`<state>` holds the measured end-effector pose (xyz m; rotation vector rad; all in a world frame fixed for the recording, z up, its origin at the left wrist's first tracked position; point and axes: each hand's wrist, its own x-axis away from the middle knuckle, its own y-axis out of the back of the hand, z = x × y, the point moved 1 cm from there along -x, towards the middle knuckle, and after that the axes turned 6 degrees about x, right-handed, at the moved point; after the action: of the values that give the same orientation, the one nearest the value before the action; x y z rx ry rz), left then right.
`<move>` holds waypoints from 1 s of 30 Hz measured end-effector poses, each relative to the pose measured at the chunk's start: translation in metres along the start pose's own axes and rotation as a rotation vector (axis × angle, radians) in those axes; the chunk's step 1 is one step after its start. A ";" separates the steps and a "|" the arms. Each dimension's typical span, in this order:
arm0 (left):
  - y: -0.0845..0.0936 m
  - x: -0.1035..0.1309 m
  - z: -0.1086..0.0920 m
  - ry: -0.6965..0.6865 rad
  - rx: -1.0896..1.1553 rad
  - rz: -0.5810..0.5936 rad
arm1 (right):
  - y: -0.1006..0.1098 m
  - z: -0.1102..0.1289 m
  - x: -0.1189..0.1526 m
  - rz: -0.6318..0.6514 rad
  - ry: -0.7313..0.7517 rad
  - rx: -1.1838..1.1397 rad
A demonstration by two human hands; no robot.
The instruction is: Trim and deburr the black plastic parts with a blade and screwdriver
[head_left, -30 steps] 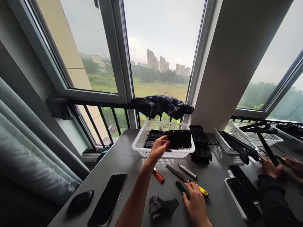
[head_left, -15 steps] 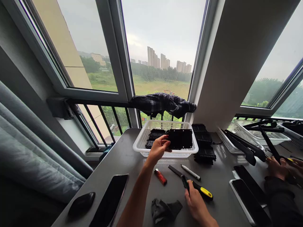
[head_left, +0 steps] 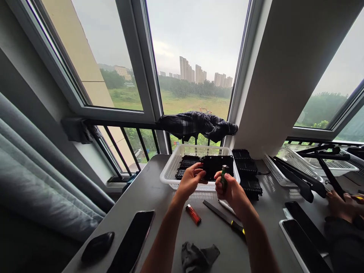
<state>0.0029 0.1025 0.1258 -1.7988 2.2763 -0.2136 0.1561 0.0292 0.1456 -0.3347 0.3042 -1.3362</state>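
My left hand (head_left: 191, 181) pinches the left edge of a flat black rectangular plastic panel (head_left: 214, 167), held up in front of the white basket (head_left: 173, 182). My right hand (head_left: 231, 185) is closed around a green lighter (head_left: 224, 179) with a metal top. It is upright near the panel's lower right part; whether they touch, I cannot tell. On the table below lies a flat file (head_left: 217, 211) with a black-and-yellow handle, partly covered by my right forearm. A white marker (head_left: 226, 207) is half hidden there too. A red lighter (head_left: 193, 215) lies below my left hand.
Black panels are stacked (head_left: 244, 167) right of the basket. A grey cloth (head_left: 199, 256), a phone (head_left: 132, 240) and a mouse (head_left: 98, 246) lie nearer. At right are more phones (head_left: 298, 242), baskets with black parts (head_left: 295, 174) and another person's hands (head_left: 341, 204).
My right hand has risen from beside the file's handle to the panel, and the green lighter now shows in it. My left hand keeps the panel in nearly the same place.
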 end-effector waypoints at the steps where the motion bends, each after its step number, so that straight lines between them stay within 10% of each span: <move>1: 0.001 0.000 0.000 0.004 -0.005 0.002 | -0.001 -0.001 -0.005 0.022 -0.007 -0.023; 30: -0.007 -0.002 0.005 -0.069 -0.021 0.205 | -0.003 -0.019 -0.023 0.396 -0.258 -0.307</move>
<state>0.0111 0.1027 0.1231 -1.5426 2.3996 -0.0909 0.1409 0.0496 0.1301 -0.6621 0.3387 -0.8446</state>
